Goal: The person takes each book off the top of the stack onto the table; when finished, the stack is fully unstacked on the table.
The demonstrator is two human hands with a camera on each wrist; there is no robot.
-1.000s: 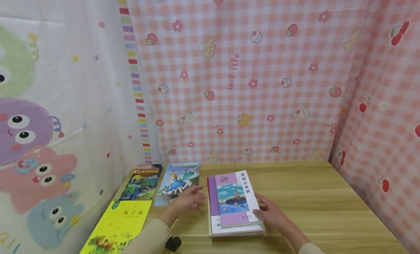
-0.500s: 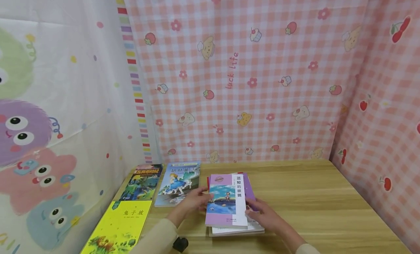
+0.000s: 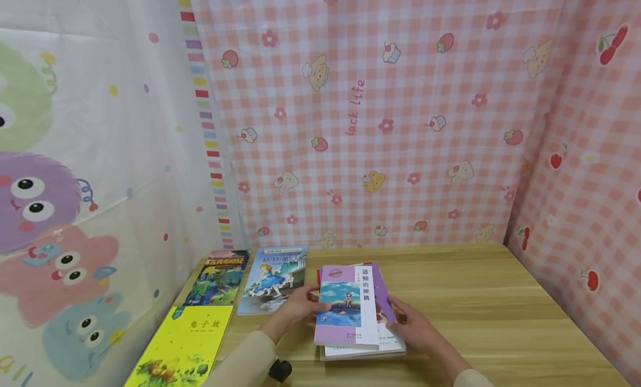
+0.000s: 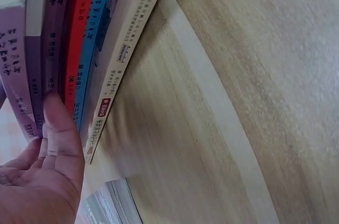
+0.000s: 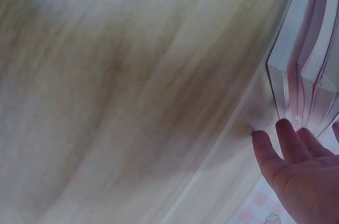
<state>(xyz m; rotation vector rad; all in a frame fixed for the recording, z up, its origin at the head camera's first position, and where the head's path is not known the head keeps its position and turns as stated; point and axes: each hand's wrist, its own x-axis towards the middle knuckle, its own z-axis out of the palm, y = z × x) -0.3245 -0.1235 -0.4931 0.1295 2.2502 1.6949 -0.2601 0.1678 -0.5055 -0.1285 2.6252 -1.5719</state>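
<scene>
In the head view, a purple-and-white paperback book (image 3: 343, 331) with a seaside picture lies on top of a stack of books, offset to the left. My left hand (image 3: 300, 306) holds its left edge, thumb over the cover. In the left wrist view, fingers of that hand touch the spines, among them a red book (image 4: 79, 28) and a blue book (image 4: 87, 60). A second purple book (image 3: 381, 292) shows beneath. Beside the stack's right edge is my right hand (image 3: 413, 326); its fingers reach out at the book corners in the right wrist view, contact partly unclear.
To the left lie a yellow book (image 3: 182, 342), a dark green illustrated book (image 3: 215, 281) and a blue fairy-tale book (image 3: 275, 281). A small black object (image 3: 280, 370) sits near the front. Cloth hangings (image 3: 375, 98) border the wooden table (image 3: 476, 309).
The top book has shifted left across the stack, uncovering the second purple book. My left hand has come onto its left edge; my right hand has let go of its right edge and moved right.
</scene>
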